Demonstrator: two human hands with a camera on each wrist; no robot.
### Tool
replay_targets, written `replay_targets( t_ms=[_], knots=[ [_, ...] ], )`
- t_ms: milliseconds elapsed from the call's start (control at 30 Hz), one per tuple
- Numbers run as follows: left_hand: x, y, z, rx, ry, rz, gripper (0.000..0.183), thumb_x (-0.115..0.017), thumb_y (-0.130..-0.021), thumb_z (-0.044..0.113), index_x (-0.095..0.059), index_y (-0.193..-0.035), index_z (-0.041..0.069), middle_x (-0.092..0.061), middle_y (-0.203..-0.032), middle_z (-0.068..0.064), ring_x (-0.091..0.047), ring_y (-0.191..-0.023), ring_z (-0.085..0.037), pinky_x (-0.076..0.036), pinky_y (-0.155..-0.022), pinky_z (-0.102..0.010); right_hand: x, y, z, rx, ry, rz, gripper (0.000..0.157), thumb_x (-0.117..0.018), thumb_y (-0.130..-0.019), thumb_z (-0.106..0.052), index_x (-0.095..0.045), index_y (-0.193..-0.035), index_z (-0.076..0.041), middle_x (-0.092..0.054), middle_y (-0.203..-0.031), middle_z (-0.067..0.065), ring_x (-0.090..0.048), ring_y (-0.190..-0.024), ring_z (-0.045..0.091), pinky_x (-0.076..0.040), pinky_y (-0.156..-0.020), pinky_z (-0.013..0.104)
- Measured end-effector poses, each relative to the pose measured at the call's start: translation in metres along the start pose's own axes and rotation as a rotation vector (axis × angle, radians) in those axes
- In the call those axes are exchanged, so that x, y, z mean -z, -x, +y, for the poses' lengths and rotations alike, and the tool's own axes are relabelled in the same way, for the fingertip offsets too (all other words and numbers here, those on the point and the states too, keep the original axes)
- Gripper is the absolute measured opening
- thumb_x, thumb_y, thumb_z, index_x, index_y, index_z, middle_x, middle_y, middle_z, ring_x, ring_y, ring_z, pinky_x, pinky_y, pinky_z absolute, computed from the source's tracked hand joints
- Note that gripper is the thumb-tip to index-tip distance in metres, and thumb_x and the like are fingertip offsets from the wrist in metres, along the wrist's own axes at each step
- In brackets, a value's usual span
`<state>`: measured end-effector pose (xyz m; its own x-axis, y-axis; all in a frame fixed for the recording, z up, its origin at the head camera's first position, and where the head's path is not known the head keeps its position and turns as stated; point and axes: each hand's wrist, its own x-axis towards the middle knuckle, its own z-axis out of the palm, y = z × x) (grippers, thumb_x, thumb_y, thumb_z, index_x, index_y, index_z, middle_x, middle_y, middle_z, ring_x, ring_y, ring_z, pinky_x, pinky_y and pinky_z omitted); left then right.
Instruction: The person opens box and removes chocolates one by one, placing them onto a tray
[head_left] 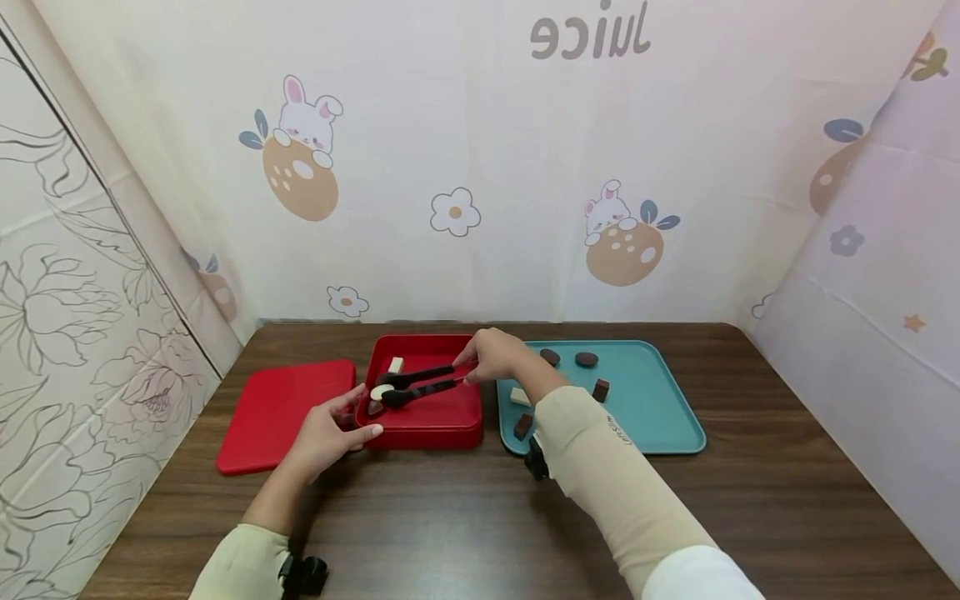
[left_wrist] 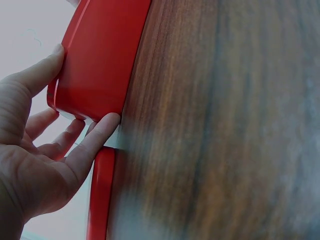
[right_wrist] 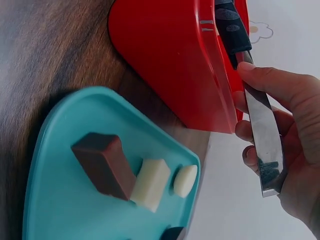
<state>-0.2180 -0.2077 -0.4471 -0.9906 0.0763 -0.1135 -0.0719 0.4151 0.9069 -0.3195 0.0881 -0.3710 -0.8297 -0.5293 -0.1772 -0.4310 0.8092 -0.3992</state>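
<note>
My right hand [head_left: 495, 357] holds metal tongs [right_wrist: 262, 135] with black tips, thumb on one arm and fingers on the other. The tongs reach into a red box [head_left: 442, 437], their tips beside a white oval piece [head_left: 381, 392]; whether they grip it I cannot tell. A brown piece [head_left: 375, 408] lies just below it in the box, and a white block [head_left: 396, 365] stands farther back. At the box's front left corner, my left hand [head_left: 330, 429] holds the wall, thumb [left_wrist: 50, 65] at the front and fingers [left_wrist: 95, 137] along the left side.
Right of the box is a teal tray [head_left: 652, 417] bearing brown ovals [head_left: 587, 359], dark brown blocks [right_wrist: 105, 165], a white block [right_wrist: 150, 182] and a white oval [right_wrist: 185, 180]. A red lid [head_left: 277, 417] lies to the left. Printed curtains hang behind the wooden table [head_left: 435, 517].
</note>
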Motion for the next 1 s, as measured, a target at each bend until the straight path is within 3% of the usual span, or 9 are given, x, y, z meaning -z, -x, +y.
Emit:
replay_targets(
  t_ms=[233, 567, 800, 900, 1000],
  knots=[
    [0.0, 0.0, 0.001, -0.011, -0.014, 0.008, 0.088, -0.084, -0.076, 0.035, -0.041, -0.15, 0.016, -0.047, -0.142, -0.02, -0.055, -0.113, -0.034, -0.059, -0.07, -0.035, -0.004, -0.005, 0.004, 0.029, -0.037, 0.015, 0.031, -0.08, -0.082, -0.022, -0.076, -0.112, -0.02, -0.071, -0.103, -0.004, -0.06, -0.086, 0.011, -0.053, -0.066, 0.025],
    [-0.001, -0.001, 0.002, -0.014, -0.01, 0.002, 0.086, -0.084, -0.077, 0.034, -0.041, -0.15, 0.017, -0.05, -0.137, -0.02, -0.055, -0.111, -0.034, -0.059, -0.071, -0.035, -0.006, 0.002, 0.009, 0.044, -0.092, 0.028, 0.027, -0.078, -0.084, -0.017, -0.076, -0.111, -0.016, -0.072, -0.108, -0.001, -0.06, -0.086, 0.012, -0.053, -0.062, 0.025],
    [-0.001, 0.0, 0.001, -0.005, -0.01, 0.005, 0.086, -0.084, -0.076, 0.034, -0.042, -0.15, 0.018, -0.051, -0.136, -0.019, -0.054, -0.112, -0.034, -0.059, -0.071, -0.035, -0.005, 0.006, 0.007, 0.042, -0.107, 0.025, 0.028, -0.078, -0.084, -0.017, -0.076, -0.112, -0.016, -0.072, -0.108, -0.001, -0.052, -0.058, 0.012, -0.047, -0.053, 0.025],
    [-0.001, 0.0, 0.001, -0.002, -0.014, 0.008, 0.086, -0.084, -0.076, 0.034, -0.041, -0.15, 0.018, -0.05, -0.137, -0.019, -0.053, -0.113, -0.034, -0.059, -0.071, -0.034, -0.004, 0.008, 0.007, 0.047, -0.099, 0.029, 0.029, -0.078, -0.084, -0.017, -0.076, -0.113, -0.017, -0.072, -0.108, -0.001, -0.045, -0.053, 0.012, -0.047, -0.054, 0.024],
    [-0.001, 0.0, 0.0, 0.001, -0.02, 0.012, 0.086, -0.084, -0.077, 0.034, -0.041, -0.15, 0.018, -0.049, -0.138, -0.019, -0.052, -0.114, -0.035, -0.059, -0.071, -0.034, -0.003, 0.009, 0.007, 0.053, -0.09, 0.036, 0.029, -0.078, -0.084, -0.017, -0.075, -0.113, -0.017, -0.071, -0.11, -0.001, -0.048, -0.057, 0.012, -0.049, -0.056, 0.024]
  ],
)
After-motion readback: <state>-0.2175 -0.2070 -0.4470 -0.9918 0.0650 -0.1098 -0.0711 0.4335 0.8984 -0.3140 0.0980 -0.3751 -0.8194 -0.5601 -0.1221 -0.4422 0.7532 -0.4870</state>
